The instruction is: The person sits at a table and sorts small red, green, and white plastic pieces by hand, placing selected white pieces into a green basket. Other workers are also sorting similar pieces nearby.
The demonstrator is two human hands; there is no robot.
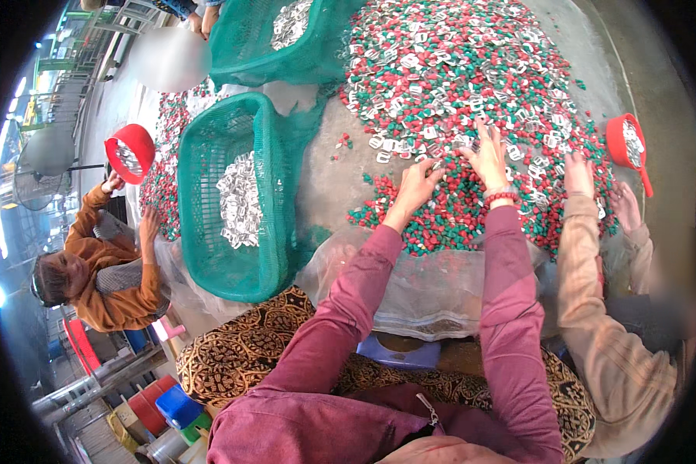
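Raking lightly with fingertips seems best, lifting only the pale pieces. The left hand (414, 188) and right hand (489, 157), fingers spread and holding nothing, rest on the heap of small red and green plastic bits mixed with white rectangular clips (472, 85). The green mesh basket (267, 193), left of the heap, holds sorted clips.

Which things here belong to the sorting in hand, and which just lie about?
In use:
- left hand and right hand, both open on the pile
- pile of red, green and white pieces
- green basket holding white pieces

Lying about:
- blue stool
- co-workers' red scoops
- standing fan
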